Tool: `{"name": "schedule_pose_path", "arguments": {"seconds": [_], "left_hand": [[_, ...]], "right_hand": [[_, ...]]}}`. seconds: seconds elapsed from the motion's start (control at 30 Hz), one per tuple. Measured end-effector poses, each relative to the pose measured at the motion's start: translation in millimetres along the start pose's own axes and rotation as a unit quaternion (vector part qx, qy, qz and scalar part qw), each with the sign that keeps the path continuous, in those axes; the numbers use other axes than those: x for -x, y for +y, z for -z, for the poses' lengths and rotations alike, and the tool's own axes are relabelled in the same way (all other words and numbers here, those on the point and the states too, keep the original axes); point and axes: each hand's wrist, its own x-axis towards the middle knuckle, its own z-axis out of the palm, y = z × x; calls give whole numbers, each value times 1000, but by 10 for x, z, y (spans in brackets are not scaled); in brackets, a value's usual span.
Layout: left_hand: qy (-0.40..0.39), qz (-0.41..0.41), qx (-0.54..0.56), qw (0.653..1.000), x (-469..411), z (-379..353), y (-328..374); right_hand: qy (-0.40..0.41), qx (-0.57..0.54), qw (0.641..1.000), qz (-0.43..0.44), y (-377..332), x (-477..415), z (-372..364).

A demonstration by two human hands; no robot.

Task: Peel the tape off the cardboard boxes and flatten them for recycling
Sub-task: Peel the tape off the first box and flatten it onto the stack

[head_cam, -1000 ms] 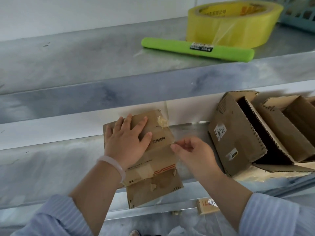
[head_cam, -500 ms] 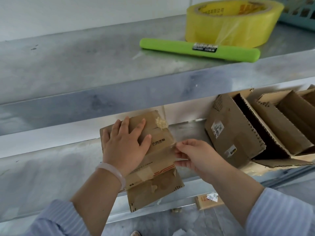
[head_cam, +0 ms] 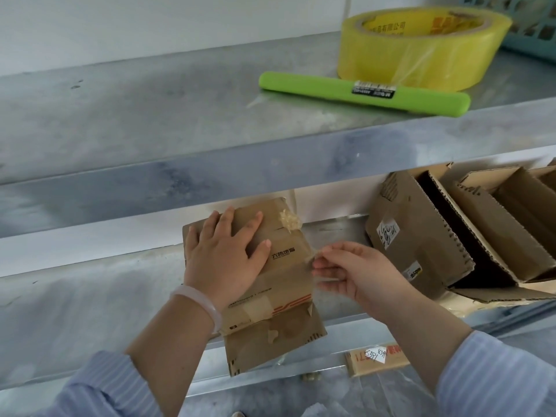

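Left hand (head_cam: 224, 260) flat, open — pinning the flattened box (head_cam: 279, 284) at the shelf's front edge (head_cam: 90, 305). Right hand (head_cam: 355, 273) pinches clear tape (head_cam: 311, 260) to strip it.

Left hand (head_cam: 224, 260) presses flat on the flattened cardboard box (head_cam: 279, 284); right hand (head_cam: 358, 272), just beside it, pinches clear tape (head_cam: 313, 260) at the box's edge

Brown cardboard box (head_cam: 270, 284) with red stripes, yellow tape roll (head_cam: 421, 49) at one o'clock, lime-green cutter (head_cam: 361, 93), pale-blue striped sleeves (head_cam: 493, 383), grey shelf (head_cam: 150, 115).
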Motion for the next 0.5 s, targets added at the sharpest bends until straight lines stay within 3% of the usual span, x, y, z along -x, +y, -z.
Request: {"name": "schedule_pose_path", "arguments": {"seconds": [0.07,0.1,0.17,0.23,0.33,0.5], "left_hand": [[1,0,2,1000,-5,0,-8],[1,-1,3,1000,-6,-1,-10],[1,-2,5,1000,-11,-2,-14],[1,-3,3,1000,-20,2,-24],[3,-10,-1,1000,-35,5,-44],[4,-12,2,1000,-40,-1,-73]], "right_hand": [[67,118,985,105,12,-13,65],[88,206,960,168,21,-12,114],[79,407,862,293,56,1,180],[46,530,752,389,122,-33,192],[14,579,678,454,167,-104,124],[16,564,630,533,93,-170,118]]}}
